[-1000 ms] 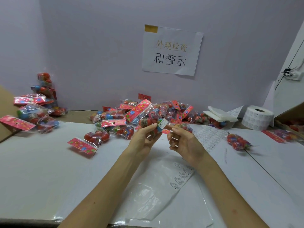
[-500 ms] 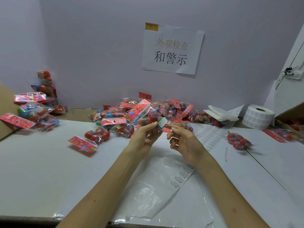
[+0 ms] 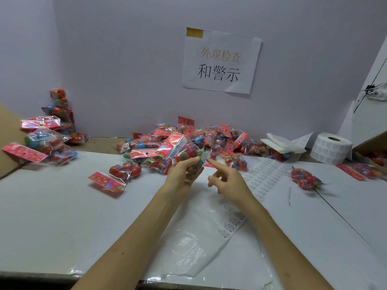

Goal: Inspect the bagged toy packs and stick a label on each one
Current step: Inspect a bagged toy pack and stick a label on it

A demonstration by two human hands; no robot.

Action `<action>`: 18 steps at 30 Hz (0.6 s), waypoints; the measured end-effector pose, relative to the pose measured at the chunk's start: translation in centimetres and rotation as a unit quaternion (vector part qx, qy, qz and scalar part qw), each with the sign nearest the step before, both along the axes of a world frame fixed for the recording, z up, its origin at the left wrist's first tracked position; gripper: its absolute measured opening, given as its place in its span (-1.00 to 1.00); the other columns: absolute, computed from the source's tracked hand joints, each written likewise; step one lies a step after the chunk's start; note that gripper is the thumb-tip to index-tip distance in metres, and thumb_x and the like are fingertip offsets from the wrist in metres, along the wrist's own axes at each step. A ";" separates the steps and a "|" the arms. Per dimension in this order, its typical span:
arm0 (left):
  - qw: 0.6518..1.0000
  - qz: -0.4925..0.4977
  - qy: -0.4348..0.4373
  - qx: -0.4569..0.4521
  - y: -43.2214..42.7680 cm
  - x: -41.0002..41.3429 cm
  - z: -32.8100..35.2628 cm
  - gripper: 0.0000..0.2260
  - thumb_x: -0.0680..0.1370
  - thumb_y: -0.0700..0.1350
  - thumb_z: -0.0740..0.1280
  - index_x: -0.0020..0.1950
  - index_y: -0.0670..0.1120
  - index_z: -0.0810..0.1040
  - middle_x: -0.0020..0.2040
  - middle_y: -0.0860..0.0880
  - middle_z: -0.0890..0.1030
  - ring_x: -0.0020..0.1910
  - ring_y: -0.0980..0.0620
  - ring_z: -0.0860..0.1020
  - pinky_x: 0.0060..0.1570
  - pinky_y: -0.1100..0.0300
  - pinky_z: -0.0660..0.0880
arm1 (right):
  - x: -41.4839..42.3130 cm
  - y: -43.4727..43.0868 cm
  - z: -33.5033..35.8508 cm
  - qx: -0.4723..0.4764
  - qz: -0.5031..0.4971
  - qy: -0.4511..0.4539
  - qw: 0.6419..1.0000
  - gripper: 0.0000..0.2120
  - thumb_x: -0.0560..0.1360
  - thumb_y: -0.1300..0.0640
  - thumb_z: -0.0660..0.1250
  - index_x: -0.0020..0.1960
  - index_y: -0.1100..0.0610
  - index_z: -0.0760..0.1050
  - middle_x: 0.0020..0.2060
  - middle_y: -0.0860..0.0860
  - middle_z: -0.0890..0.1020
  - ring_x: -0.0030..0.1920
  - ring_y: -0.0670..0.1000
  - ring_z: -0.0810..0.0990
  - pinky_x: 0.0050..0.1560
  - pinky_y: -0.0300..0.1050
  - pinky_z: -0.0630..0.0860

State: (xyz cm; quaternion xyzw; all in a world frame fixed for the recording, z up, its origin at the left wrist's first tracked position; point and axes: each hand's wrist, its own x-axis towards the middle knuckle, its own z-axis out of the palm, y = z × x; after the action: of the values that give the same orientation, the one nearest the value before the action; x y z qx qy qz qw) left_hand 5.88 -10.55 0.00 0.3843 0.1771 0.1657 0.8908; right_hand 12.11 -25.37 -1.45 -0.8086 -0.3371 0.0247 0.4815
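My left hand holds a clear bagged toy pack of red and coloured balls, lifted above the table. A small white label sits on the pack's near corner. My right hand is just right of it, empty, index finger stretched toward the label, other fingers loosely curled. A heap of similar packs with pink header cards lies behind against the wall. A sheet of small labels lies flat to the right of my right hand.
More packs are stacked at the far left. One pack lies left of my hands, another to the right. A label roll and white folded pads stand back right. Crumpled clear backing film lies between my forearms.
My right hand has come off the pack's corner and drawn slightly back and down, its fingers opening with the index finger pointing. The left hand keeps the pack in place.
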 end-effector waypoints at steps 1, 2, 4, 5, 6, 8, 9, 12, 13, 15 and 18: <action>1.000 -0.002 -0.003 -0.009 0.0 0.0 0.0 -0.78 0.51 -0.30 0.45 0.15 -0.27 0.58 -0.01 -0.20 0.68 0.00 -0.09 0.66 -0.02 0.15 0.66 | 0.0 0.0 -0.3 -0.042 -0.009 -0.011 0.999 -0.39 0.59 0.12 0.33 0.58 -0.15 0.23 -0.20 -0.05 0.67 -0.29 -0.11 0.57 -0.18 -0.07 0.57; 1.000 -0.008 -0.011 -0.019 0.0 0.0 0.0 -0.82 0.52 -0.32 0.44 0.11 -0.27 0.59 -0.02 -0.20 0.69 -0.02 -0.09 0.68 -0.06 0.15 0.67 | 0.1 -0.1 -0.6 -0.083 -0.016 -0.012 0.996 -0.34 0.59 0.09 0.32 0.61 -0.14 0.14 -0.16 -0.07 0.65 -0.22 -0.09 0.61 -0.12 -0.04 0.58; 0.999 -0.025 -0.030 -0.016 -0.1 0.1 0.1 -0.84 0.53 -0.32 0.43 0.10 -0.27 0.60 -0.01 -0.22 0.71 -0.02 -0.11 0.69 -0.11 0.16 0.68 | 0.2 -0.3 -0.7 -0.126 -0.033 -0.012 0.991 -0.37 0.59 0.07 0.31 0.59 -0.15 0.16 -0.12 -0.05 0.65 -0.17 -0.03 0.64 -0.04 0.02 0.60; 0.999 -0.032 -0.038 -0.003 -0.2 0.0 0.2 -0.81 0.54 -0.31 0.42 0.14 -0.28 0.59 0.01 -0.22 0.70 0.02 -0.12 0.69 -0.10 0.16 0.68 | 0.4 -0.4 -0.7 -0.112 -0.044 -0.004 0.993 -0.43 0.60 0.08 0.31 0.55 -0.15 0.24 -0.13 -0.02 0.65 -0.21 -0.06 0.64 -0.08 0.00 0.62; 0.998 -0.037 -0.045 0.012 -0.3 0.0 0.2 -0.76 0.55 -0.30 0.41 0.21 -0.30 0.58 0.04 -0.22 0.70 0.06 -0.13 0.67 -0.08 0.16 0.67 | 0.5 -0.4 -0.5 -0.079 -0.053 0.012 0.995 -0.51 0.60 0.10 0.32 0.50 -0.12 0.33 -0.14 0.01 0.66 -0.27 -0.12 0.64 -0.19 -0.09 0.62; 0.997 -0.040 -0.054 0.033 -0.5 0.0 0.2 -0.69 0.56 -0.28 0.41 0.28 -0.30 0.55 0.06 -0.21 0.69 0.10 -0.12 0.66 -0.05 0.17 0.66 | 0.7 -0.3 -0.1 -0.005 -0.069 0.038 0.997 -0.64 0.61 0.14 0.32 0.40 -0.04 0.46 -0.16 0.02 0.68 -0.39 -0.18 0.61 -0.36 -0.25 0.52; 0.997 -0.038 -0.054 0.037 -0.6 -0.1 0.2 -0.70 0.56 -0.27 0.41 0.28 -0.28 0.56 0.06 -0.20 0.70 0.11 -0.12 0.66 -0.05 0.17 0.66 | 0.8 -0.3 0.2 0.027 -0.074 0.047 0.996 -0.70 0.62 0.15 0.31 0.33 -0.03 0.50 -0.17 0.02 0.69 -0.39 -0.15 0.60 -0.34 -0.24 0.51; 0.997 -0.037 -0.052 0.041 -0.6 0.0 0.2 -0.76 0.56 -0.23 0.43 0.22 -0.21 0.59 0.07 -0.19 0.71 0.10 -0.13 0.68 -0.07 0.18 0.65 | 0.6 -0.3 0.9 0.130 -0.059 0.093 0.985 -0.82 0.66 0.14 0.23 0.16 -0.05 0.56 -0.21 0.02 0.71 -0.34 -0.03 0.63 -0.26 -0.14 0.51; 0.997 -0.040 -0.055 0.044 -0.6 0.0 0.2 -0.76 0.56 -0.22 0.43 0.22 -0.20 0.59 0.08 -0.19 0.72 0.08 -0.12 0.69 -0.07 0.18 0.65 | 0.5 -0.4 1.1 0.158 -0.049 0.114 0.980 -0.79 0.68 0.13 0.17 0.17 0.00 0.57 -0.22 0.02 0.71 -0.33 -0.01 0.64 -0.27 -0.15 0.50; 0.996 -0.046 -0.061 0.051 -0.7 0.0 0.3 -0.77 0.57 -0.21 0.43 0.21 -0.20 0.59 0.07 -0.20 0.72 0.05 -0.10 0.71 -0.08 0.19 0.64 | 0.2 -0.4 1.4 0.189 -0.031 0.148 0.970 -0.73 0.71 0.12 0.09 0.19 0.07 0.56 -0.22 0.01 0.72 -0.32 0.00 0.65 -0.30 -0.18 0.49; 0.995 -0.049 -0.054 0.068 -0.8 0.0 0.3 -0.76 0.57 -0.21 0.43 0.23 -0.20 0.58 0.08 -0.20 0.72 0.06 -0.10 0.71 -0.07 0.19 0.64 | 0.0 -0.5 1.7 0.198 -0.018 0.153 0.968 -0.73 0.71 0.05 0.09 0.15 -0.01 0.58 -0.18 0.02 0.73 -0.28 0.03 0.68 -0.29 -0.20 0.52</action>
State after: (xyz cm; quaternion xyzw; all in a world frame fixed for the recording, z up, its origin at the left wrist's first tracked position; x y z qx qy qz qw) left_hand 5.85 -11.36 0.32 0.4429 0.0977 0.1540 0.8778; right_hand 12.11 -25.88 0.21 -0.6896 -0.2432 0.0726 0.6782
